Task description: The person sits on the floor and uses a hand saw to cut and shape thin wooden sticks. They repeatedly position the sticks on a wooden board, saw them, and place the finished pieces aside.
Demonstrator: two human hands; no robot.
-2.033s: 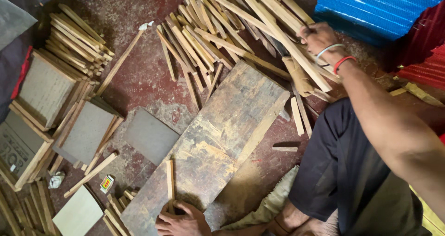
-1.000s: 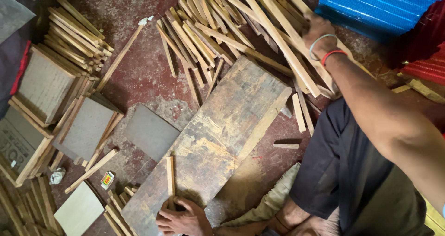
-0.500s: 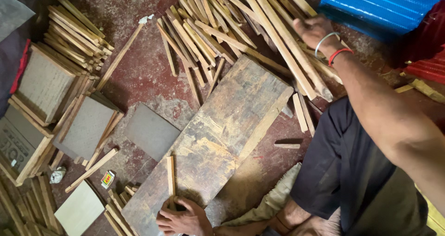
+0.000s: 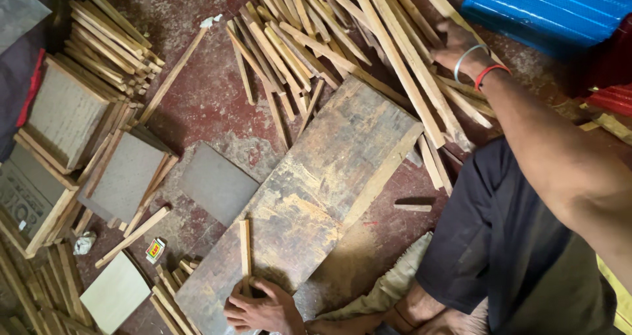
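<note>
Head view: right hand [image 4: 461, 42] spread flat on long strips [image 4: 395, 65] near floor [image 4: 210, 104] top edge, nothing clamped. Left hand [image 4: 260, 305], fingers apart, pressing short strip [image 4: 245, 249] onto plank [image 4: 316, 190]. Probably strip selection; lifting one requires closing fingers.

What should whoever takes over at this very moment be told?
Left hand: fingers spread on the plank, touching the near end of a short stick that lies on it.
Right hand: on the long sticks of the pile past the plank; grip unclear.
Done: framed panels lie to the left, with a loose grey panel beside the plank.
Left: only one stick is on the plank; the pile is large.
</note>
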